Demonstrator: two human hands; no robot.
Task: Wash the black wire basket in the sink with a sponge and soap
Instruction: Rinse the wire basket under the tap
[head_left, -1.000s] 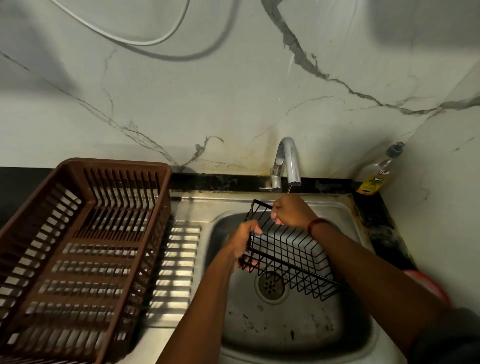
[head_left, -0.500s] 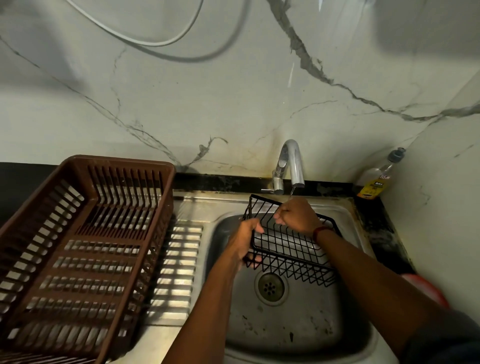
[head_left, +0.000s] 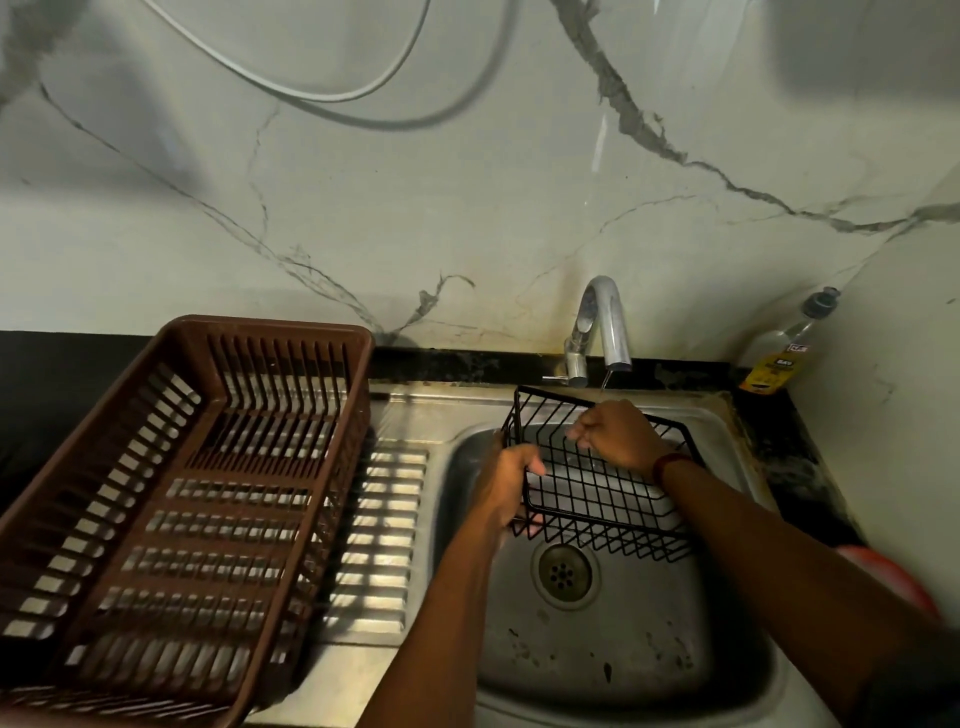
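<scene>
Black wire basket (head_left: 597, 488), a rectangular grid of thin rods, hangs held over the steel sink basin (head_left: 597, 649), off its floor. The left hand (head_left: 506, 480) curls round its left end, thumb over the rim. The right hand (head_left: 615, 439) closes its fingers on the far rim, probably to steady it under the thin stream (head_left: 604, 387) from the curved chrome faucet (head_left: 605, 322) just above. Right of the grip stands a clear bottle with a yellow label (head_left: 779, 353), probably soap. A brown slatted plastic dish rack (head_left: 182, 467) sits well to the left.

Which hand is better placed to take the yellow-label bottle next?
Probably the right hand: the bottle stands at the right back corner of the sink; the left hand grips the left end of the black wire basket.
</scene>
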